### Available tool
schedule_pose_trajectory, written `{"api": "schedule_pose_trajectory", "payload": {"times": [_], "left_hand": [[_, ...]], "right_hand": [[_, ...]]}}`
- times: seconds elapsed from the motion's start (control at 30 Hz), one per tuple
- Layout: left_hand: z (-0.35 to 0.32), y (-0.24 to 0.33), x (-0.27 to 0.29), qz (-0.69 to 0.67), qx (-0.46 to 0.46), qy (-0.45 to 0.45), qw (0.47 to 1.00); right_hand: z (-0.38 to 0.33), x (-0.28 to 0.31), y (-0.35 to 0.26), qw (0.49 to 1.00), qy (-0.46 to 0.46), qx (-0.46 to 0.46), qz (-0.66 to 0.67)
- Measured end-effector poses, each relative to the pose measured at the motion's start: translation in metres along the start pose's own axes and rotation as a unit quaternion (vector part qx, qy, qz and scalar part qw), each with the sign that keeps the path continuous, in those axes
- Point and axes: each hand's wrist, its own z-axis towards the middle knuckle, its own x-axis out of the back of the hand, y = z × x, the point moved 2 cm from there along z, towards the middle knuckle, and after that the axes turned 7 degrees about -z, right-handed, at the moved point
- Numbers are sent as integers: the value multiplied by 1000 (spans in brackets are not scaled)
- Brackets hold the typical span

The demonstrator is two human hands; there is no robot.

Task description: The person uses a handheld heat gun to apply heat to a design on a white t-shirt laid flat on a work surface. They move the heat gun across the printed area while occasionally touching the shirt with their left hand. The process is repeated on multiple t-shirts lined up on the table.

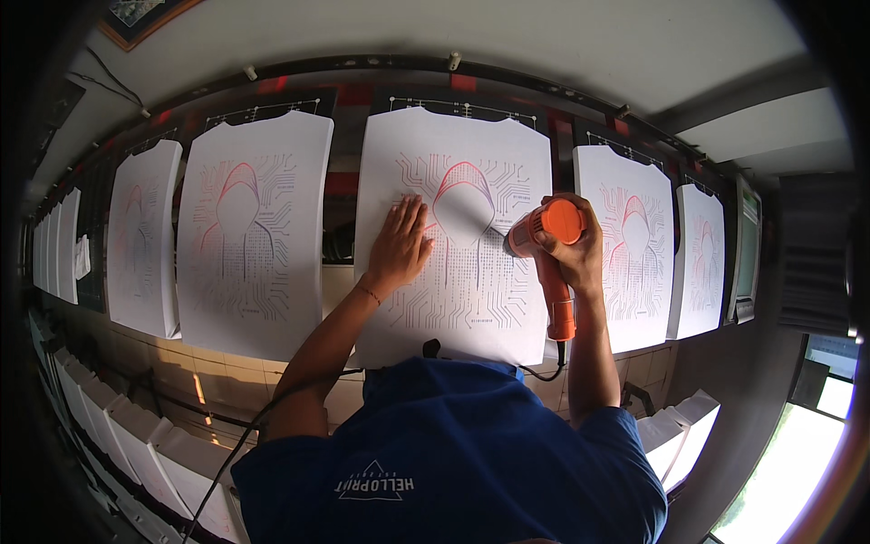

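A white T-shirt is stretched over a board in front of me. It bears a printed hooded figure in red, purple and grey, surrounded by circuit-like lines. My left hand lies flat on the left part of the print, fingers stretched out. Wrapped around an orange hair dryer, my right hand holds it over the right side of the shirt. The dryer's nozzle points left toward the print, its handle hangs toward me, and a black cord runs from the handle's end.
More white shirts with the same print lie on boards to the left and right. A dark rail runs along the far side. Behind me stand further white boards. The cord passes near my left arm; a bright window is at right.
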Motion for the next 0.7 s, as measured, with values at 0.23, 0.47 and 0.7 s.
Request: {"api": "schedule_pose_trajectory", "payload": {"times": [0.23, 0.47, 0.7], "left_hand": [[-69, 48, 0, -47, 21, -51, 997], [-107, 84, -2, -53, 62, -37, 996], [-123, 114, -20, -13, 106, -4, 994]], "right_hand": [[-6, 14, 8, 999, -23, -33, 4], [13, 5, 5, 998, -20, 21, 58], [50, -2, 11, 989, -45, 103, 94]]}}
